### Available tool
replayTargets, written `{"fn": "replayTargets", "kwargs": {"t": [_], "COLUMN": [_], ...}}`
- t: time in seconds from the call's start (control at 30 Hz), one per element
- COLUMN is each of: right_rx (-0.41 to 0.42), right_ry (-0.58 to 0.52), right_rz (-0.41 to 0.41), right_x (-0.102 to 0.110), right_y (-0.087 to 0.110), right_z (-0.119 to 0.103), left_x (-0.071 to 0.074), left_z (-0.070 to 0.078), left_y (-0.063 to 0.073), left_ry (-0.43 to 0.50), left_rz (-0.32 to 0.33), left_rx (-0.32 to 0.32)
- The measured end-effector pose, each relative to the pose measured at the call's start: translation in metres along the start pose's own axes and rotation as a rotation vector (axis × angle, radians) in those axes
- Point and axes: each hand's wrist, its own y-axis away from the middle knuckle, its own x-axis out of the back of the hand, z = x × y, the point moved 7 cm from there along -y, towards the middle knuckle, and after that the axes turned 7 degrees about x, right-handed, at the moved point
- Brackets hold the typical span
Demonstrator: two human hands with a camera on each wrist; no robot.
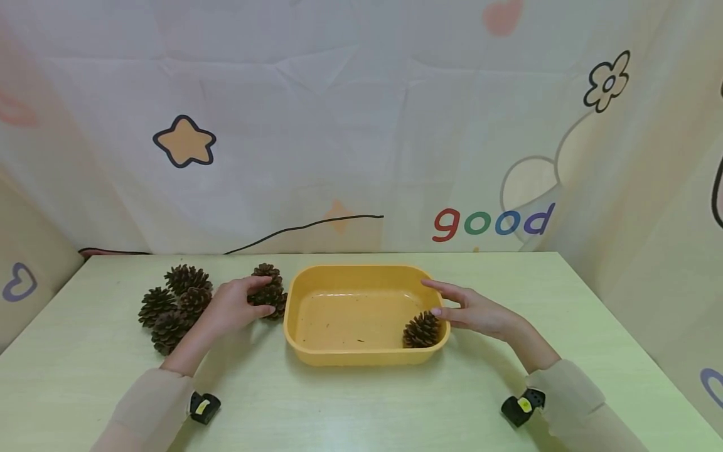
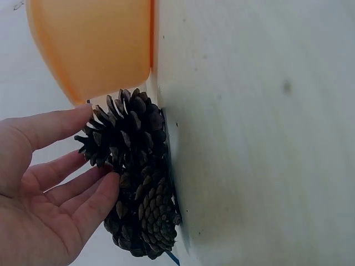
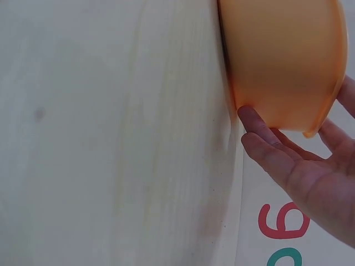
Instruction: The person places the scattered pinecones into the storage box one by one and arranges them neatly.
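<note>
One broad printed cloth [image 1: 339,125] hangs beyond both hands, and a pale table [image 1: 367,402] spreads beneath them. Between the hands sits a yellow tub [image 1: 361,359]. From where I stand, the right hand [image 1: 477,312] looks loose and unclenched, its fingers long, some over the tub's rim and others against the outer wall. The left hand [image 1: 234,304] has its fingers about a tight clump of pine cones [image 1: 268,295] just beside the tub; they touch, but I cannot tell whether they pinch firmly. On the left hand's outer side lies a group of at least four cones [image 1: 169,331], and a single cone [image 1: 420,331] rests inside the tub, by the right thumb. Smallest of all, dark flecks [image 1: 360,341] dot the tub's floor.

My worry is the left side: the clumped cones sit so close that their scales might catch, so lifting one could drag or topple its neighbour. A pinch on scale tips alone might slip or snap a piece off. The tub could slide too, I'd guess, if a cone knocked its wall against so light a touch.
</note>
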Motion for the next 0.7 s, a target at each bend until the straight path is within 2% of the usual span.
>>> {"fn": "replayTargets", "kwargs": {"t": [0.23,0.7], "right_rx": [-0.014,-0.013], "right_ry": [0.001,0.000], "right_rz": [0.006,0.004], "right_x": [-0.0007,0.0007], "right_y": [0.0005,0.0002], "right_z": [-0.0014,0.0007], "left_x": [-0.0024,-0.0010], "left_z": [0.0042,0.0061], "left_y": [-0.0017,-0.0028], "left_ry": [-0.085,-0.153], "left_rz": [0.005,0.041], "left_rx": [0.002,-0.009]}}
